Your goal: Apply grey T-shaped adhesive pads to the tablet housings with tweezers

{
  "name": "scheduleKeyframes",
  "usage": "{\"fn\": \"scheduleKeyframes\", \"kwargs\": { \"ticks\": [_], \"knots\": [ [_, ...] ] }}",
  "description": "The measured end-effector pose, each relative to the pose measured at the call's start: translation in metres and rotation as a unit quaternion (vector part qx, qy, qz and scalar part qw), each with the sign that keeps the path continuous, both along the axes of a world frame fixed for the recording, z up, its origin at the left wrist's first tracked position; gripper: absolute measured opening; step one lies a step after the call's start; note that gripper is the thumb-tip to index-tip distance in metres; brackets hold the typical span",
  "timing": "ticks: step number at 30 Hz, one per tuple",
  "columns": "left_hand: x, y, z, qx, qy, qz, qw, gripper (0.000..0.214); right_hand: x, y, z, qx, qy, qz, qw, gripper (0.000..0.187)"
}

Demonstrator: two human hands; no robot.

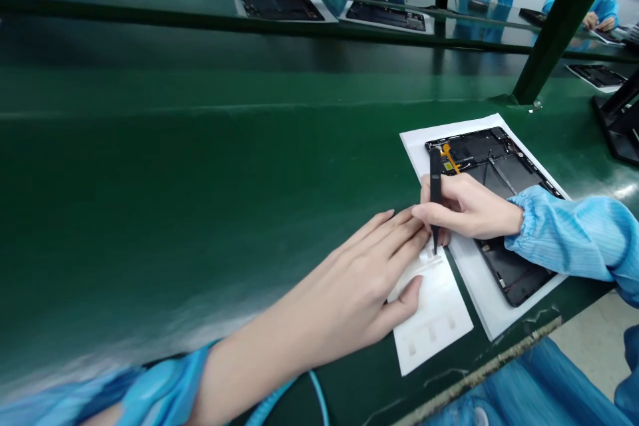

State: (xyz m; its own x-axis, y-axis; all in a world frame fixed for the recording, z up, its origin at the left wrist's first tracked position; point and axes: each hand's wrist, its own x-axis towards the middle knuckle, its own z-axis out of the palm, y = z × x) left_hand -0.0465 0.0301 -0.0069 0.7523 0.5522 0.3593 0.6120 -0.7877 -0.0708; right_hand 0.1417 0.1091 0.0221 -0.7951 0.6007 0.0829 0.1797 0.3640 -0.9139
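The right hand [466, 206] pinches with narrow fingers the black tweezers [435, 193], tip touching a white adhesive sheet [434, 306], while the left hand [339, 279] lies flat, fingers open, to keep this sheet steady on the green worktop [150, 180] beside an open tablet frame [492, 173].

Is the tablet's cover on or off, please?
Off: the tablet lies with its insides showing, including an orange ribbon cable.
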Motion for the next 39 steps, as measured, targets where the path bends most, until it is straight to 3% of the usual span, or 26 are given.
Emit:
{"fn": "scheduleKeyframes", "kwargs": {
  "ticks": [4,9,15,18,21,24,31,39],
  "knots": [
    [0.002,0.001,0.005,0.001,0.022,0.008,1.000,0.046,0.010,-0.013,0.017,-0.054,0.057,-0.057,0.995,0.041],
    [0.000,0.006,0.002,-0.007,-0.039,-0.030,0.999,0.039,0.047,-0.059,0.031,-0.053,0.095,-0.196,0.975,0.044],
    [0.028,-0.006,0.016,-0.047,-0.167,-0.116,0.978,0.016,0.071,-0.113,0.004,-0.024,0.134,-0.443,0.886,0.022],
    [0.047,-0.012,0.024,-0.079,-0.126,-0.177,0.973,0.021,0.067,-0.121,-0.007,0.030,0.139,-0.504,0.852,0.023],
    [0.057,-0.010,0.024,-0.110,-0.112,-0.195,0.968,0.027,0.062,-0.123,-0.012,0.037,0.142,-0.549,0.823,0.024],
    [0.056,-0.005,0.021,-0.146,-0.112,-0.196,0.963,0.028,0.058,-0.126,-0.013,0.030,0.161,-0.565,0.808,0.026],
    [0.047,-0.008,0.011,-0.179,-0.134,-0.168,0.960,0.032,0.055,-0.130,-0.011,-0.010,0.144,-0.537,0.831,0.028],
    [0.048,-0.011,0.008,-0.192,-0.128,-0.167,0.959,0.032,0.054,-0.133,-0.009,-0.006,0.138,-0.544,0.828,0.027]
  ]
}}
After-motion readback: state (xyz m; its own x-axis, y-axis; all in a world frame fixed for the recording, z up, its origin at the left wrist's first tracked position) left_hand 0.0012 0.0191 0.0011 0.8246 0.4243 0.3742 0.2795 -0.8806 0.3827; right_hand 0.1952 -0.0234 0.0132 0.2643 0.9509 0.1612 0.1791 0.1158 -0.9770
